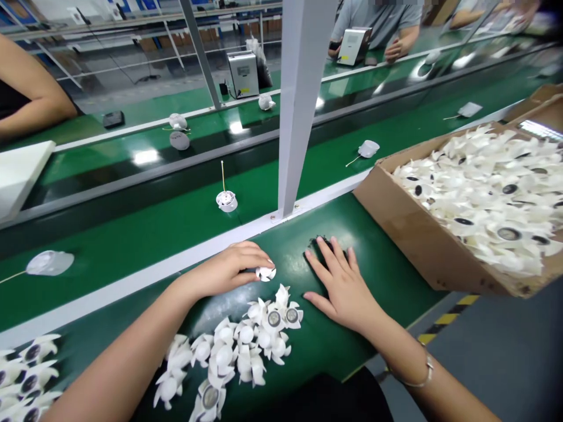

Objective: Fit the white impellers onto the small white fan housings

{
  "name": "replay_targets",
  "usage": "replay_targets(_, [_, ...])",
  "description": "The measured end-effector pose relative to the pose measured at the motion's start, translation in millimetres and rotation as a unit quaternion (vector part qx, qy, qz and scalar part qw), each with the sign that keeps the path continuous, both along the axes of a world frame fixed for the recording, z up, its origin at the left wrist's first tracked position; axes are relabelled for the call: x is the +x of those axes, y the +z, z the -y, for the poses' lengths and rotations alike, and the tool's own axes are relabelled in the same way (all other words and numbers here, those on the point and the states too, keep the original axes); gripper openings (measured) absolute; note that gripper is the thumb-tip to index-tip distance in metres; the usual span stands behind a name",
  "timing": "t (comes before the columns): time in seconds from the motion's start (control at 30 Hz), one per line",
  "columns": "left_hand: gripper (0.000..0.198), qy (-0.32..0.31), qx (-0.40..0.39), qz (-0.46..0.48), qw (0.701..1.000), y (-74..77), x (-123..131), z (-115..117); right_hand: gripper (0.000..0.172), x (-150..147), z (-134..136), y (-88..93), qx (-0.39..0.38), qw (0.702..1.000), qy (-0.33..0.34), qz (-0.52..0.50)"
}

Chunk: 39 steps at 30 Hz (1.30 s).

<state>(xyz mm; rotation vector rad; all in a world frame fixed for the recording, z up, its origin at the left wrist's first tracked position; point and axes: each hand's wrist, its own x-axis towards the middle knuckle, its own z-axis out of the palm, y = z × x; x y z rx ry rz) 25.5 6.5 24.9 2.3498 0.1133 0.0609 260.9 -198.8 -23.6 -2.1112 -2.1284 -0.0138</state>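
Note:
My left hand point(229, 268) pinches a small white fan impeller point(266, 274) between thumb and fingers, just above the green tabletop point(285, 252). To the right, my right hand point(345, 287) is spread open, palm down, its fingertips at a patch of small dark bits point(321, 240) on the table; what those bits are is too small to tell. Below and between both hands lies a loose heap of white fan impellers point(246, 334), some showing round grey metal centres. More impellers point(33, 381) with dark centres lie at the lower left, partly behind my left forearm.
A cardboard box point(396, 228) full of white impellers stands at the right. Beyond the white rail point(211, 249), a green conveyor point(176, 217) carries white motor housings point(226, 201) with wires. A white post point(294, 111) rises in front of me. Co-workers point(378, 26) sit across the line.

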Motion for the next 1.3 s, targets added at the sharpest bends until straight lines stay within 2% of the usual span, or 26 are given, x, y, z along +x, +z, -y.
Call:
replay_targets(0.13, [0.032,0.033,-0.035,0.005,0.999,-1.7,-4,1,0.081,-3,-1,-0.5,0.007,0.996,-0.093,-0.007])
replay_targets(0.3, [0.029,0.105,-0.039,-0.017,0.994,-2.0,-5,7,0.086,-9,-2,0.3,-0.007,1.0,-0.03,-0.004])
replay_targets(0.43, [0.026,0.147,-0.014,-0.003,0.989,-6.3,-7,7,0.085,-11,-2,-0.2,-0.003,0.995,-0.101,-0.006])
replay_targets(0.57, [0.025,0.187,0.046,0.008,0.981,-12.7,-8,4,0.085,-11,-2,-0.2,-0.013,0.999,-0.051,-0.006])
replay_targets(0.67, [0.025,0.22,0.069,0.019,0.973,-18.7,-8,1,0.084,-13,-2,1.0,-0.01,0.998,-0.065,-0.012])
replay_targets(0.73, [0.025,0.221,0.058,0.028,0.973,-22.0,-8,-1,0.081,-14,-2,2.2,-0.011,0.997,-0.072,-0.017])
replay_targets(0.83, [0.026,0.203,0.038,0.041,0.978,-23.5,-9,-5,0.07,-12,1,3.6,0.008,0.998,-0.045,-0.042])
replay_targets(0.93, [0.028,0.174,0.026,0.051,0.983,-21.7,-11,-8,0.051,-3,3,3.9,0.115,0.985,-0.08,-0.1])
replay_targets(1.03, [0.04,0.139,0.031,0.056,0.988,-19.6,-13,-10,0.023,8,1,4.9,0.197,0.966,-0.118,-0.115])
replay_targets(1.13, [0.045,0.121,0.041,0.058,0.99,-20.2,-13,-9,0.012,15,-5,8.5,0.172,0.977,-0.094,-0.083])
replay_targets(1.3, [0.045,0.128,0.047,0.06,0.989,-24.2,-13,-8,0.018,13,-19,21.8,0.114,0.993,-0.008,0.01])
